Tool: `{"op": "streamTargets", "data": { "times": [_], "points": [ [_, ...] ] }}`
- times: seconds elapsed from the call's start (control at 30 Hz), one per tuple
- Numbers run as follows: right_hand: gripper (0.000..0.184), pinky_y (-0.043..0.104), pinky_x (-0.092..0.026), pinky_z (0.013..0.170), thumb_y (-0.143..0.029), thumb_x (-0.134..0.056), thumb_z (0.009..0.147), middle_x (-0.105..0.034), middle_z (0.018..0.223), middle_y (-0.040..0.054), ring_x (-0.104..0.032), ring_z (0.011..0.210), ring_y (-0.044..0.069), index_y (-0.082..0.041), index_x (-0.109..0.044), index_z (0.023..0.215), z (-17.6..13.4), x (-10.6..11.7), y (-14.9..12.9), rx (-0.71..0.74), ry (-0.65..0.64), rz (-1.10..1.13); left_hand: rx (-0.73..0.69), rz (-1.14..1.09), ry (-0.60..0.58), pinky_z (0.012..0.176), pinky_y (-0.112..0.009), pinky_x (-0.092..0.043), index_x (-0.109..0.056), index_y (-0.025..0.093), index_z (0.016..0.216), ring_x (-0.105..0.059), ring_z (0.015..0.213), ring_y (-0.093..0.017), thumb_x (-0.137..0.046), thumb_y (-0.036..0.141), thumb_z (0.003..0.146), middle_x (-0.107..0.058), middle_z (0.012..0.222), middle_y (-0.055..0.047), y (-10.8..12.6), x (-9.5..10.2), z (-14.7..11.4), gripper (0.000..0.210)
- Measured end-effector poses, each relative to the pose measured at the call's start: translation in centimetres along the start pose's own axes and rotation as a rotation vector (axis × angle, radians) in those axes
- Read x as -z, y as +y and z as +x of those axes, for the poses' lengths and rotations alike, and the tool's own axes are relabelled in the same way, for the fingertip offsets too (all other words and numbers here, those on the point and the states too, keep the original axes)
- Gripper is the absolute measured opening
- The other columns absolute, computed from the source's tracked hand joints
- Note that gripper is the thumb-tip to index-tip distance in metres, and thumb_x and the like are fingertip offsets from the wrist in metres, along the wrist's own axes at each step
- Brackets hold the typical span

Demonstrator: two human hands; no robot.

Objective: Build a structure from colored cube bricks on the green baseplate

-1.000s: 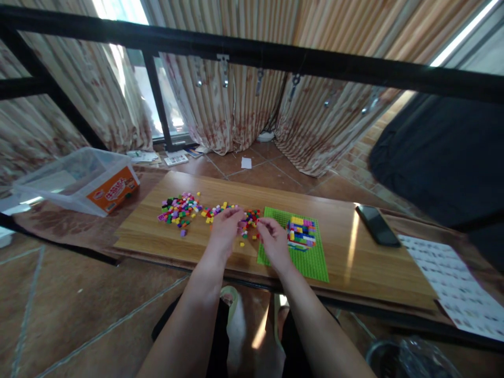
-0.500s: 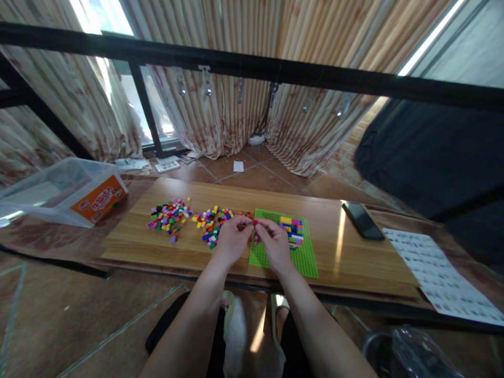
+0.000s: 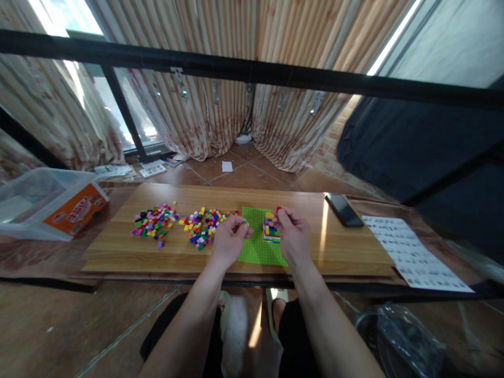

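Observation:
A green baseplate [image 3: 252, 251] lies on a wooden board [image 3: 118, 247], with a small stack of coloured bricks [image 3: 270, 229] built on it. My right hand [image 3: 293, 237] is over that stack and pinches a small red brick [image 3: 279, 209] at its fingertips. My left hand [image 3: 229, 239] rests at the baseplate's left edge with fingers curled on a small brick too tiny to make out. Two heaps of loose coloured bricks lie to the left, one [image 3: 202, 227] close to my left hand, another [image 3: 151, 221] further left.
A black phone [image 3: 343, 210] lies on the board's right end, and a printed sheet [image 3: 409, 253] beyond it. A clear plastic tub with an orange label [image 3: 51, 203] stands at the left. A black bar [image 3: 252, 71] crosses above, curtains behind. My legs are below the board.
My hands met at the baseplate's left edge around a red brick, then parted. My right hand carried the red brick rightward to the brick stack; the view shifted right.

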State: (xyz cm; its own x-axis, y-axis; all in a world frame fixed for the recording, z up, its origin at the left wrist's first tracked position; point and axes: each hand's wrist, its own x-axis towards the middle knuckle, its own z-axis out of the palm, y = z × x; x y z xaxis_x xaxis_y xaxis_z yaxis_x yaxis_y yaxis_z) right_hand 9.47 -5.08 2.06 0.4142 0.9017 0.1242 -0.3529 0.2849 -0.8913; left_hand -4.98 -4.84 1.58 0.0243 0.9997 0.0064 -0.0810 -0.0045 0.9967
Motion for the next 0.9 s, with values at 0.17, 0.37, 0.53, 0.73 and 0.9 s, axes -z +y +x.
{"op": "streamTargets", "data": {
  "times": [0.17,0.37,0.53,0.73,0.9],
  "points": [
    [0.025,0.024,-0.049,0.056,-0.036,-0.078,0.065,-0.066,0.069,-0.0014,-0.058,0.058,0.009,-0.02,-0.067,0.081,1.3,3.2,-2.2,-0.011,0.077,-0.061,0.082,-0.076,0.025,0.057,-0.024,-0.052,-0.058,0.015,0.076,-0.063,0.056,-0.013,-0.064,0.023,0.068,-0.064,0.062,0.0,0.4,-0.3,0.1,0.012],
    [0.03,0.02,-0.041,0.044,-0.037,-0.08,0.062,-0.064,0.062,-0.0026,-0.05,0.048,0.007,-0.018,-0.067,0.08,1.5,6.2,-2.6,-0.079,0.091,-0.22,0.175,-0.156,0.04,0.051,-0.022,-0.048,-0.059,0.014,0.079,-0.059,0.051,-0.01,-0.064,0.021,0.066,-0.063,0.062,0.001,1.0,-1.5,0.0,0.015],
    [0.033,0.019,-0.044,0.047,-0.042,-0.085,0.056,-0.063,0.06,-0.0016,-0.052,0.051,0.007,-0.017,-0.069,0.071,1.1,6.9,-2.7,-0.254,0.023,-0.171,0.255,-0.281,0.034,0.052,-0.02,-0.046,-0.059,0.014,0.08,-0.058,0.051,-0.009,-0.065,0.019,0.067,-0.063,0.062,0.001,1.3,-2.8,-0.3,0.015],
    [0.033,0.018,-0.045,0.049,-0.034,-0.088,0.051,-0.065,0.062,-0.0019,-0.052,0.051,0.006,-0.017,-0.071,0.073,0.9,7.1,-2.6,-0.391,-0.037,-0.132,0.296,-0.311,0.015,0.051,-0.02,-0.045,-0.059,0.013,0.08,-0.057,0.05,-0.008,-0.064,0.016,0.068,-0.064,0.062,0.001,1.2,-3.9,-0.3,0.013],
    [0.032,0.021,-0.039,0.045,-0.04,-0.084,0.056,-0.065,0.059,-0.0011,-0.049,0.048,0.007,-0.018,-0.072,0.076,0.8,7.0,-2.0,-0.361,-0.038,-0.217,0.289,-0.298,0.01,0.05,-0.019,-0.045,-0.06,0.013,0.08,-0.057,0.05,-0.008,-0.063,0.016,0.07,-0.064,0.062,0.0,1.1,-4.2,-0.1,0.011]
  ]
}}
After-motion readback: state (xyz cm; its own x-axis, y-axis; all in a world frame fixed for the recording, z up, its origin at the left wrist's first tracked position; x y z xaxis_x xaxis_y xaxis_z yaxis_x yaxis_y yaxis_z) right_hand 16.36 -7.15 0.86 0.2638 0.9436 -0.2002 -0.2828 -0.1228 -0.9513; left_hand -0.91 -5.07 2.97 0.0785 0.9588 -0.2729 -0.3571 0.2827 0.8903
